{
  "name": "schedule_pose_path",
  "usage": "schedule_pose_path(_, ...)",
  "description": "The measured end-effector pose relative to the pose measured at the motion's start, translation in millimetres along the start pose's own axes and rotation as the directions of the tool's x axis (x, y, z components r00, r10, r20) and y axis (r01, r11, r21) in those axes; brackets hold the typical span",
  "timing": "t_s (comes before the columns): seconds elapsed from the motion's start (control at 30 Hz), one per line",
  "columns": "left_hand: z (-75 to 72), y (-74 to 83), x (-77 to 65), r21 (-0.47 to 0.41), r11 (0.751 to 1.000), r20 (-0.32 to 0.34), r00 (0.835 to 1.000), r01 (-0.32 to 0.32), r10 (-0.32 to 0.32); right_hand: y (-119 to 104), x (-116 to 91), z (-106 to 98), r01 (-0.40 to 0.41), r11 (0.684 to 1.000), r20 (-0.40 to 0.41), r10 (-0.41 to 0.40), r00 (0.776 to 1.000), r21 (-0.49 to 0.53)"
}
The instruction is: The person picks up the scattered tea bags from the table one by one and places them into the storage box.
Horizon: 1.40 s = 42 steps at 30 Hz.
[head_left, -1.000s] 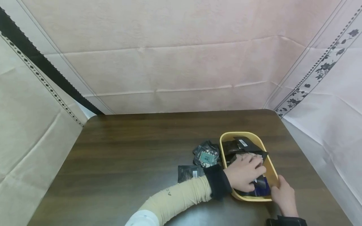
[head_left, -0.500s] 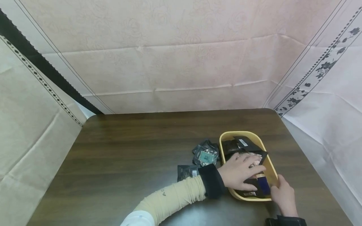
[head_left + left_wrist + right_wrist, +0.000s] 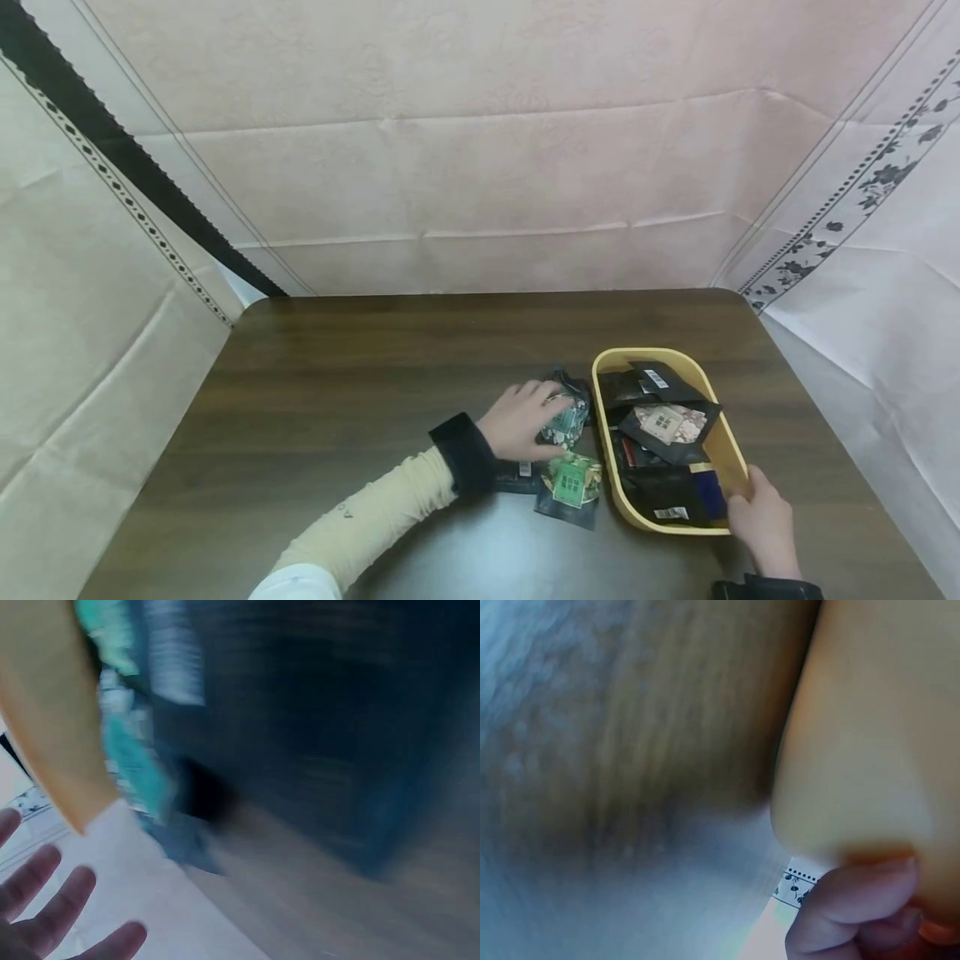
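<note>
In the head view my left hand (image 3: 525,421), fingers spread, lies over dark packets left of the basket. It partly covers a teal-labelled packet (image 3: 568,421); whether it touches it I cannot tell. Just below lies a green-labelled packet (image 3: 568,485), beside a black packet (image 3: 517,477) partly under the wrist. The left wrist view shows separated fingers (image 3: 67,907) holding nothing. My right hand (image 3: 763,521) grips the yellow basket (image 3: 723,454) at its near right corner. Curled fingers (image 3: 862,900) press its wall in the right wrist view. Several dark packets (image 3: 678,429) lie in the basket.
The brown wooden table (image 3: 337,400) stretches left of the packets. Pale cloth (image 3: 480,183) hangs behind it, with patterned cloth (image 3: 862,217) along the right side.
My left hand has left the basket and moved left over the packets on the table. The green-labelled packet now shows outside the basket. My right hand stays on the basket.
</note>
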<state>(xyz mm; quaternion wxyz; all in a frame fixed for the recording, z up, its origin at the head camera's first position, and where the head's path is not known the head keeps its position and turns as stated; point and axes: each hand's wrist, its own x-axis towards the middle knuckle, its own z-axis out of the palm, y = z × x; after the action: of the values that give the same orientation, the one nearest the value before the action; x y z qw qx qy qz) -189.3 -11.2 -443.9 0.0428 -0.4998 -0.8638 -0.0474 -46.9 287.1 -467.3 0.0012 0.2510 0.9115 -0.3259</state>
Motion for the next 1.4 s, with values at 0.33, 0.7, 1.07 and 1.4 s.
schedule_pose_path(0.33,16.3,-7.0,-48.7,0.015,1.000,0.263,0.964,0.026,-0.029,-4,-1,-2,-0.015,1.000,0.014,0.015,1.000,0.005)
schedule_pose_path(0.7,18.4,8.2,-42.3,0.006,1.000,0.340,0.940,-0.002,0.000,-1,-3,-2,-0.032,0.999,0.000,0.032,0.999,0.003)
schedule_pose_path(1.07,7.3,-1.1,-36.1,-0.160,0.986,0.210,0.975,-0.042,0.075,-5,-3,3,-0.050,0.998,-0.006,0.051,0.999,0.035)
schedule_pose_path(1.4,-19.6,9.3,16.0,-0.309,0.946,0.010,0.994,-0.102,0.110,-4,-4,5,-0.037,0.999,-0.044,0.038,0.998,0.036)
